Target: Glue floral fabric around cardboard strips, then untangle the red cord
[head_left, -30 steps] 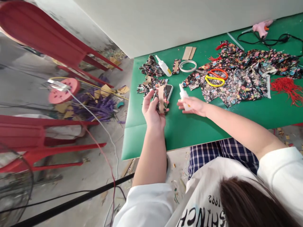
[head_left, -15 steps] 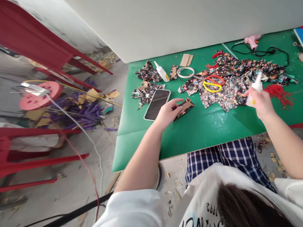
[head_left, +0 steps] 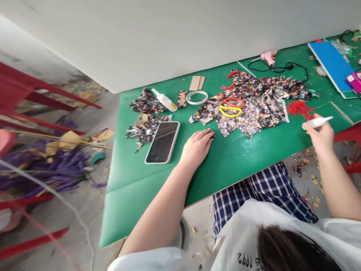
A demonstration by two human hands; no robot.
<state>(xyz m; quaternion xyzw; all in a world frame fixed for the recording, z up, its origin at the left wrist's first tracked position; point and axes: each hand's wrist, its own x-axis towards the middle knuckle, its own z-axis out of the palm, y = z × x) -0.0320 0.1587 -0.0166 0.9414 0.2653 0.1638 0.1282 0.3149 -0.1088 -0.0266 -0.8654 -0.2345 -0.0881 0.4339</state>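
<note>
Curled over a small fabric-edged cardboard piece is my left hand, fingers together; only dark bits of the piece show past them. My right hand is closed around a white glue bottle, held almost level with its nozzle pointing right. Just left of that hand lies a bundle of red threads. A phone rests face up beside my left hand. Floral fabric is spread between my hands, with yellow-and-orange-handled scissors on it.
Further back lie a second glue bottle, a tape roll, another fabric-edged piece, cardboard strips and fabric scraps. A pink glue gun with a black cord and a blue board are toward the right.
The view has shifted right. My left hand has turned and now covers most of the cardboard piece. My right hand has tipped the glue bottle from upright to nearly level.
</note>
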